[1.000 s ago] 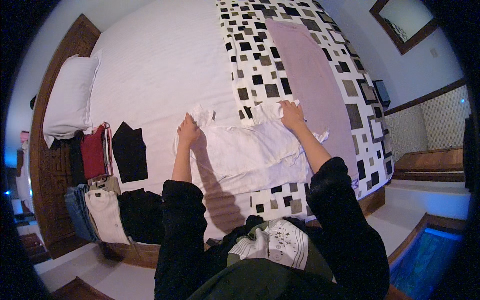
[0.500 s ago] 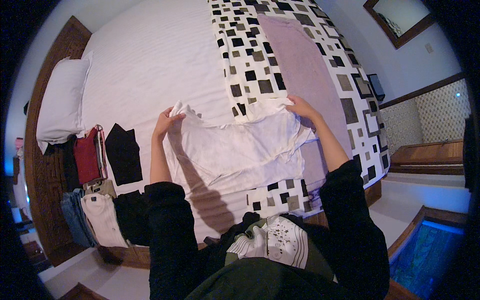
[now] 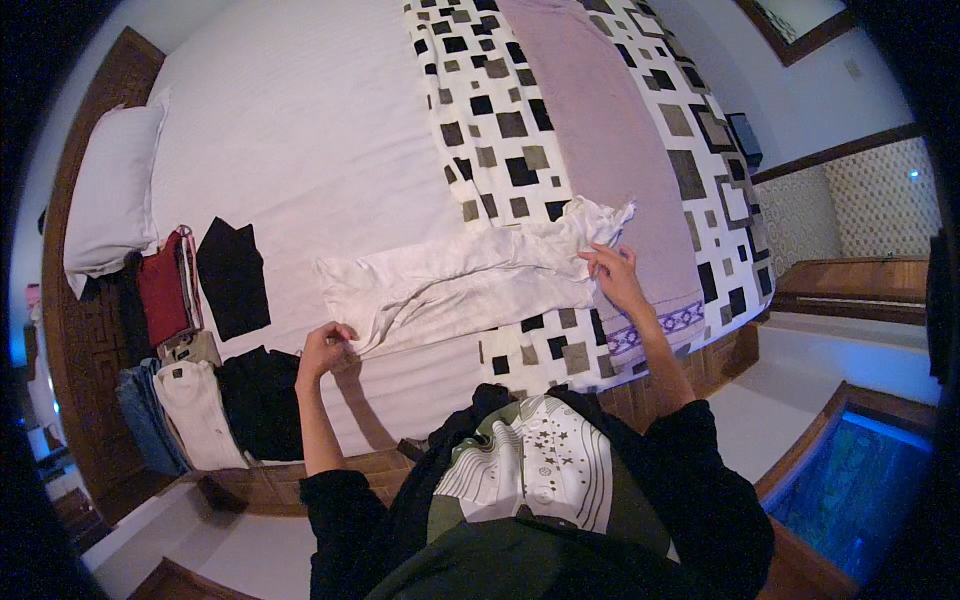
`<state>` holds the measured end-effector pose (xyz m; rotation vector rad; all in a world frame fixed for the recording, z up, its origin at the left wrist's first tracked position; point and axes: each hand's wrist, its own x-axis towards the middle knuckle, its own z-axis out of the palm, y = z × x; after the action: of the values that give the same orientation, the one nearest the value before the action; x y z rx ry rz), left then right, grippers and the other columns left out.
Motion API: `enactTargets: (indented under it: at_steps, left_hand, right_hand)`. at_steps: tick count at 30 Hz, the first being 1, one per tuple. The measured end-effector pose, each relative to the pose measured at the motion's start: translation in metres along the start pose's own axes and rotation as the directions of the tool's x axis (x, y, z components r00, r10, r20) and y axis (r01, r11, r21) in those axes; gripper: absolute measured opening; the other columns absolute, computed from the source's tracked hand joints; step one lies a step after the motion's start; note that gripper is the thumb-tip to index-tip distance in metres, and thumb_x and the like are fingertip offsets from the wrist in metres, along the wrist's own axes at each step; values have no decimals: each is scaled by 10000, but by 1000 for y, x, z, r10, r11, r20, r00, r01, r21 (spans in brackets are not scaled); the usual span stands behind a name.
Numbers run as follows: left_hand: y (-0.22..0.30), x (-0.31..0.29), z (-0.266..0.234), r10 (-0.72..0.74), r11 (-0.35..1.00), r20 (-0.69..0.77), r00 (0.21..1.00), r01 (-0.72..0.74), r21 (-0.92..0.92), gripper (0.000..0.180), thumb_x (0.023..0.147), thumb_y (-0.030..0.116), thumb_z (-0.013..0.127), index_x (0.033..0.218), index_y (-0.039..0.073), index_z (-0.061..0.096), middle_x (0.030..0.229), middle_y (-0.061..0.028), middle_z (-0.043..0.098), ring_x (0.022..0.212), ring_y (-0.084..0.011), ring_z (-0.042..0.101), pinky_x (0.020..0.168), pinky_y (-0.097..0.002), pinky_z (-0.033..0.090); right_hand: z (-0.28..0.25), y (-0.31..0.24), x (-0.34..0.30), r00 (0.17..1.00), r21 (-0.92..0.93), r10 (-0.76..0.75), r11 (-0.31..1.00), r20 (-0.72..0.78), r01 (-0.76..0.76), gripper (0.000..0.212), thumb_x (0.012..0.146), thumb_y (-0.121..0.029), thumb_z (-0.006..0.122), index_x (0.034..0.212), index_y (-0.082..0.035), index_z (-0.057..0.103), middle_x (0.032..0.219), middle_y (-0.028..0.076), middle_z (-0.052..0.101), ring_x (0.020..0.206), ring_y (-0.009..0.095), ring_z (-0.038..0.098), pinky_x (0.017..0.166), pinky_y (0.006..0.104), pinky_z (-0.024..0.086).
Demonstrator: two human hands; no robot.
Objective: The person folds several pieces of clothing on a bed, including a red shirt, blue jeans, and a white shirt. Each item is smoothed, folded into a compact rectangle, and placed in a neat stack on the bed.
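Note:
A white garment (image 3: 470, 280), perhaps a shirt, lies in a long, wrinkled strip across the bed in front of me. My left hand (image 3: 325, 350) pinches its near left corner with fingers closed. At the other end, my right hand (image 3: 615, 275) rests its fingertips on the cloth, the fingers looking slightly apart. Just beyond that hand the fabric is bunched up (image 3: 598, 218). The garment's left part is over the white sheet, and its right part covers some of the patterned cover (image 3: 510, 125) and a mauve blanket (image 3: 620, 130).
To the left lie a folded black garment (image 3: 232, 278), a red one (image 3: 162, 285), jeans (image 3: 150, 420), a cream top (image 3: 198, 410) and black clothing (image 3: 258, 405). A white pillow (image 3: 115, 190) leans by the carved wooden headboard (image 3: 90, 330). The wooden bed edge (image 3: 700, 365) runs close to me.
The white garment has come down from a raised, spread position and now lies narrower on the bed. My left hand moved nearer to me; my right hand moved lower and slightly right.

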<state>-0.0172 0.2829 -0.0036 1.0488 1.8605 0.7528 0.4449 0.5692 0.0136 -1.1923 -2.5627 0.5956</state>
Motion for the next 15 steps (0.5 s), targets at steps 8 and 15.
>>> enactTargets:
  at_steps: [8, 15]
  left_hand:
    - [-10, 39, 12, 23, 995, -520, 854, 34, 99, 400, 756, 232, 607, 1032, -33, 492, 918, -129, 533, 814, -215, 530, 714, -297, 425]
    - [17, 86, 14, -60, 924, -559, 827, 258, 281, 334, 722, 330, 623, 897, 48, 584, 876, -149, 496, 823, -266, 505, 723, -348, 413]
  right_hand:
    - [26, -43, 11, 985, 79, 69, 995, -161, -57, 258, 698, -172, 582, 940, -89, 543, 915, 41, 564, 917, 212, 512, 841, 385, 306]
    - [49, -55, 34, 990, 265, 77, 958, 120, -107, 338, 651, -226, 628, 952, -82, 580, 898, 71, 550, 937, 226, 502, 792, 348, 377]
